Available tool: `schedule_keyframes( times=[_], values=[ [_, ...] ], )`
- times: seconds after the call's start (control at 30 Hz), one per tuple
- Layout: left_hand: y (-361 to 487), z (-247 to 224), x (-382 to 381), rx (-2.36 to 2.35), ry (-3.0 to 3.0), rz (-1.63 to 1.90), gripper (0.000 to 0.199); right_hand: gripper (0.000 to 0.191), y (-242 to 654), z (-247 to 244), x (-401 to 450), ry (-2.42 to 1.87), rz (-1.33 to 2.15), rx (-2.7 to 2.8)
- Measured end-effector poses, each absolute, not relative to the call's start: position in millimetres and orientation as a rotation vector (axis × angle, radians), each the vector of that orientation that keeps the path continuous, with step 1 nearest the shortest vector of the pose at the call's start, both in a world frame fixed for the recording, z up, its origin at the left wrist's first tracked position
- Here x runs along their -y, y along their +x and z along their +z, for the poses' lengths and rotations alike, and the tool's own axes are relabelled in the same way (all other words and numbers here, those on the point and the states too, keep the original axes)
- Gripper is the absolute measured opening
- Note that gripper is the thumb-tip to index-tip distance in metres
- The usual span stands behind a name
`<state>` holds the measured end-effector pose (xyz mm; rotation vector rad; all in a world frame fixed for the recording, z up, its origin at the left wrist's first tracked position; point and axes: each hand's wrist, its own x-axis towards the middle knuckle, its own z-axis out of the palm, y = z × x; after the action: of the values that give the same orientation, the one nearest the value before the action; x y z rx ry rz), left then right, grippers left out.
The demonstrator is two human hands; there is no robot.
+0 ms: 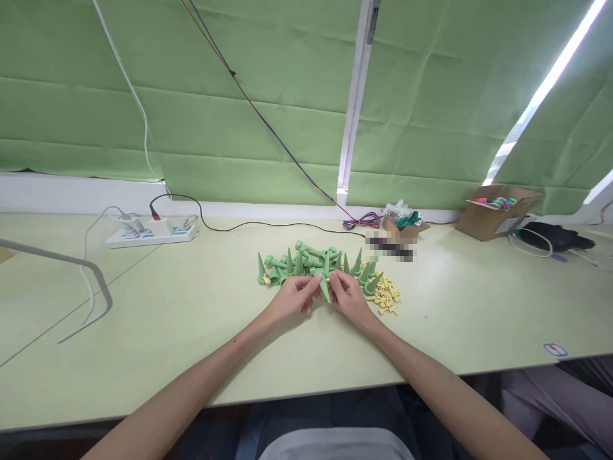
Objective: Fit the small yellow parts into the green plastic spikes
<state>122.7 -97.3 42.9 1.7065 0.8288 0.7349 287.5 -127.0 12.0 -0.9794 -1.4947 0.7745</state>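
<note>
Nearest to the camera were the person's two bare arms, reaching out over the pale green table point(143, 358). Far to the left, a white power strip point(152, 234) lay near the back wall with a black cord running out of it. More to the middle, the left hand point(293, 298) had its fingers curled in and pinching the top of a green cone point(325, 287). The cone pointed down toward the person. The right hand point(348, 296) pinched the same cone from the other side, so both hands met on it. Just behind the hands lay a pile of green cones point(306, 262), some standing and some on their sides. To its right, touching it, was a heap of small yellow pieces point(385, 295). Farther right stood a small open box point(405, 227), and then a bigger cardboard box point(498, 211) near the wall.
</note>
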Motion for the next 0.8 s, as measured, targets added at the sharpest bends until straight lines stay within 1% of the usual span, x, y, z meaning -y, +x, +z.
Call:
schedule_keyframes(
  times=[0.23,0.4,0.53,0.73,0.8],
  values=[
    [121.6,40.0,97.1,-0.822,1.779,0.748,0.054,0.045,288.9,11.9,127.6,-0.950,0.810,1.483],
    [120.8,41.7,100.0,-0.831,1.862,0.778,0.047,0.045,288.4,14.0,129.9,-0.956,0.838,1.465],
    [121.9,44.9,103.7,-0.847,1.934,0.817,0.042,0.046,287.7,14.5,130.0,-0.971,0.859,1.444],
    [123.9,45.5,104.2,-0.889,2.124,0.925,0.040,0.052,287.5,13.8,130.0,-1.004,0.867,1.425],
    [123.7,44.1,103.1,-0.889,2.191,0.956,0.037,0.053,287.5,13.6,130.1,-1.017,0.876,1.420]
  ],
)
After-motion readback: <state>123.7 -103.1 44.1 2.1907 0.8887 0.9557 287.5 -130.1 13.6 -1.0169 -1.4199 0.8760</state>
